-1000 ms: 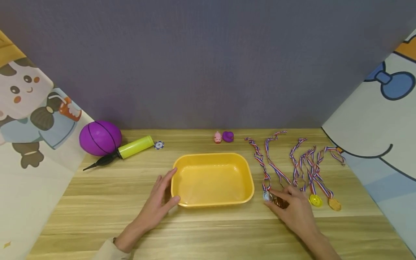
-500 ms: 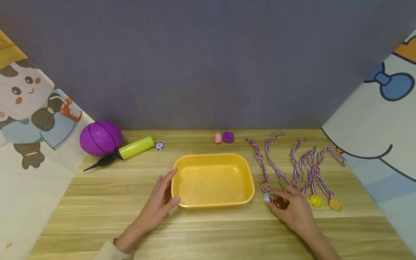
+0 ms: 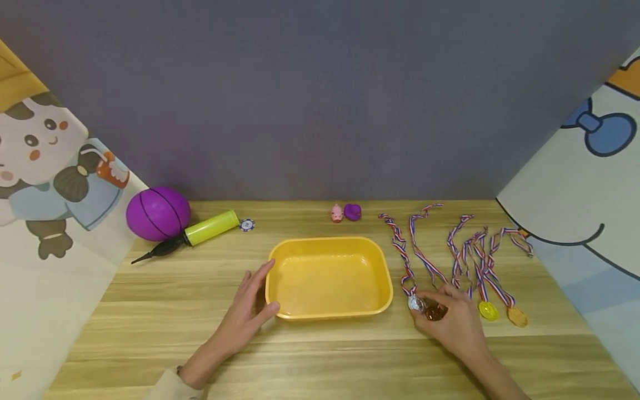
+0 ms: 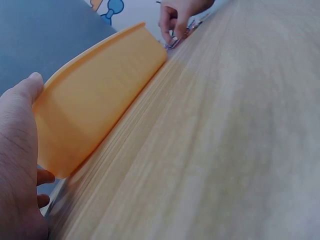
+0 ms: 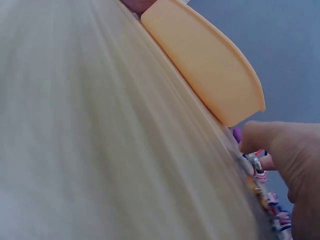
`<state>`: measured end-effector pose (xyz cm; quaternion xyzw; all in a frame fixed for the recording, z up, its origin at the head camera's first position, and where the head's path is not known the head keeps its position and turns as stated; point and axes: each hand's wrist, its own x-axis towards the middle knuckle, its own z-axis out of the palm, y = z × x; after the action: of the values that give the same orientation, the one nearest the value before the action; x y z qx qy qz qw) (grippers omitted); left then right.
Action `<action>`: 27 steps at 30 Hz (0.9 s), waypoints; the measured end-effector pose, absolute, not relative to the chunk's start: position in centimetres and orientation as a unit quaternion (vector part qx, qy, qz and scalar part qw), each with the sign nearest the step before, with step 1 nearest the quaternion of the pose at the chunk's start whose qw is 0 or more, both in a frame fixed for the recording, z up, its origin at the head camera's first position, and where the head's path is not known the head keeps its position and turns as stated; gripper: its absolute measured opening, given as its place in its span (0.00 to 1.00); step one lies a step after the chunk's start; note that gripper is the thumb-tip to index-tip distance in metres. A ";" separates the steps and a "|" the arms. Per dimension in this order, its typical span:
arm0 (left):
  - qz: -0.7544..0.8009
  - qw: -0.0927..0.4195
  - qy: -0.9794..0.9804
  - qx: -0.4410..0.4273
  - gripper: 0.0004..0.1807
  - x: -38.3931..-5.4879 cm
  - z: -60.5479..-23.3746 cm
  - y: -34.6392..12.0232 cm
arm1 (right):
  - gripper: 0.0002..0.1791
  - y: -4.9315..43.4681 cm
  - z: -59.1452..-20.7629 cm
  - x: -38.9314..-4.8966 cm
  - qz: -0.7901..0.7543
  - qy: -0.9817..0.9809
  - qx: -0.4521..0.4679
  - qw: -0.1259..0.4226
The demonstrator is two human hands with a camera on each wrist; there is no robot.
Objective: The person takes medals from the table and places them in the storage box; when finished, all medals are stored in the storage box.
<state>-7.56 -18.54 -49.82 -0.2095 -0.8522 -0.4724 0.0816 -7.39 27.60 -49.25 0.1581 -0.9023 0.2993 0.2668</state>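
Note:
In the head view my left hand [image 3: 241,313] rests against the left end of a yellow plastic basin [image 3: 328,286], thumb and fingers spread along its rim. My right hand [image 3: 455,322] pinches a silver medal [image 3: 415,303] between thumb and forefinger, low over the table. A striped ribbon [image 3: 400,244] runs from that medal toward the back. Beneath the fingers shows a bronze-coloured medal [image 3: 436,311], partly covered by the hand. Just right of the hand lie a yellow medal [image 3: 488,311] and a gold medal [image 3: 517,317]. In the right wrist view the silver medal [image 5: 254,161] sits by the fingertips.
Along the back stand a pink pig toy [image 3: 337,213] and a purple duck toy [image 3: 353,212]. At the back left are a purple ball [image 3: 158,214], a yellow-green hand pump [image 3: 212,228] and a poker chip [image 3: 247,225]. A grey wall [image 3: 320,111] closes off the back.
The right hand and the silver medal have shifted slightly to the right. The left hand stays against the basin. The whole head view has drifted a little.

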 end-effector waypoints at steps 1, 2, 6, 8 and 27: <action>-0.472 0.079 -0.853 -0.207 0.46 -7.5 -49.8 -18.5 | 0.18 27.6 -49.1 -7.5 0.303 -0.899 0.160 0.272; -0.472 0.078 -0.853 -0.206 0.46 -7.5 -49.8 -18.5 | 0.18 27.6 -48.8 -7.7 0.308 -0.896 0.160 0.276; -0.468 0.079 -0.856 -0.206 0.45 -7.5 -49.9 -18.5 | 0.18 27.7 -46.8 -8.3 0.333 -0.886 0.145 0.289; -0.464 0.081 -0.857 -0.209 0.44 -7.6 -49.8 -18.5 | 0.18 27.7 -45.5 -8.8 0.346 -0.882 0.137 0.290; -0.464 0.084 -0.857 -0.208 0.44 -7.4 -49.7 -18.5 | 0.17 27.3 -36.6 -11.5 0.410 -0.831 0.119 0.356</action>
<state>-7.42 -18.49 -49.68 -0.2081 -0.8572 -0.4636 0.0838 -11.53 27.29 -36.63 0.1194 -0.8309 0.4103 0.3564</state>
